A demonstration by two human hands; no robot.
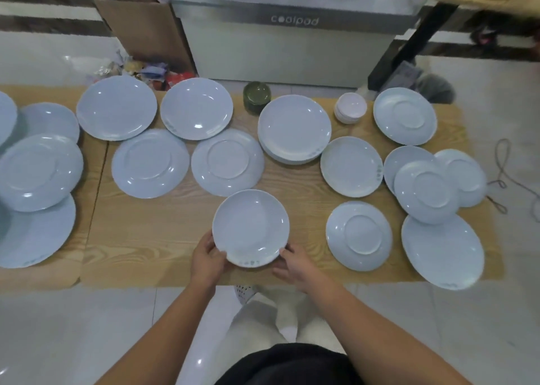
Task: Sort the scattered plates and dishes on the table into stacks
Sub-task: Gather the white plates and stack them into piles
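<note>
Plates (150,164) left of the held dish (250,228) lie loose on the table (163,238), some face down, so not yet sorted. The left hand (208,257) pinches that dish's near-left rim and the right hand (293,263) its near-right rim, probably to keep it level. Behind and right of it stands a stack (293,128), likely its matching pile. Farther right, smaller plates (426,191) overlap.
</note>
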